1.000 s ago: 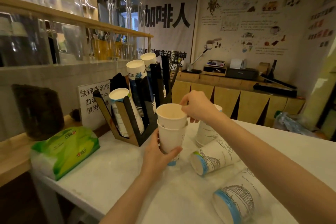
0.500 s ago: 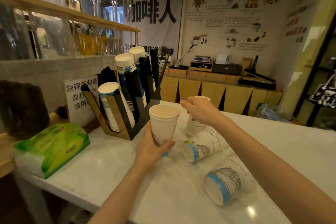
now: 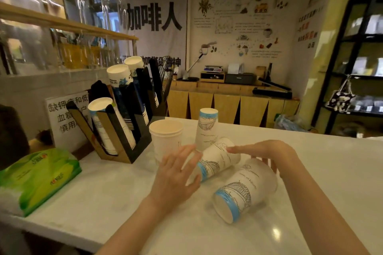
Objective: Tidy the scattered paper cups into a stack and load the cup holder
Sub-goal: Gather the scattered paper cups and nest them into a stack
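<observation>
A stack of white paper cups (image 3: 165,136) stands upright on the white counter, mouth up, just right of the black and wood cup holder (image 3: 122,128), which carries three slanted rows of cups. An upside-down cup (image 3: 207,128) stands behind. Two cups lie on their sides: one (image 3: 217,159) in the middle, one (image 3: 242,192) nearer me. My left hand (image 3: 178,174) is open, fingers spread, in front of the stack and beside the middle lying cup. My right hand (image 3: 267,154) hovers open over the lying cups, fingertips near the middle one.
A green tissue pack (image 3: 35,176) lies at the counter's left end. A printed sign (image 3: 66,116) leans behind the holder. Glass jars stand on the shelf at upper left. A wooden side counter (image 3: 228,99) with a scale and printer runs along the back wall.
My left hand has let go of the cup stack, which now stands on the counter. Both hands have moved toward the lying cups. The view has shifted right.
</observation>
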The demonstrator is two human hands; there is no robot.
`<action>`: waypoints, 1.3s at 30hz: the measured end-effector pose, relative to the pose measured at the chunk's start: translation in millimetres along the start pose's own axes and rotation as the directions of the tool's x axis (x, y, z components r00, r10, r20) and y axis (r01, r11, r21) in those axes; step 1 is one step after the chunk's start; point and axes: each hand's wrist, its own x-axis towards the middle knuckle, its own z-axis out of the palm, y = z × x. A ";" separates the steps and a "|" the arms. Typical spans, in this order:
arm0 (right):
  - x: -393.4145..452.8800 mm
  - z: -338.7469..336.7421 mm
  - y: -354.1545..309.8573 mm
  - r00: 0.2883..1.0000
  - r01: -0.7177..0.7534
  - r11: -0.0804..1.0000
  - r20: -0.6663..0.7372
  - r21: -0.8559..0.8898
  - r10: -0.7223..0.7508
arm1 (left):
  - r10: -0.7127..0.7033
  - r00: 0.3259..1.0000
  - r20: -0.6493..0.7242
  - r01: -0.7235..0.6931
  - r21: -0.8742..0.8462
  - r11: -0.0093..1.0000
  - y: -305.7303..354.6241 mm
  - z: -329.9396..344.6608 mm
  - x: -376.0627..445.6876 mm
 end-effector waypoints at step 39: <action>37.7 -22.7 6.3 0.634 0.697 0.459 -0.175 0.551 -0.753 | -0.680 0.721 0.136 0.545 -0.717 0.435 24.1 -53.7 84.0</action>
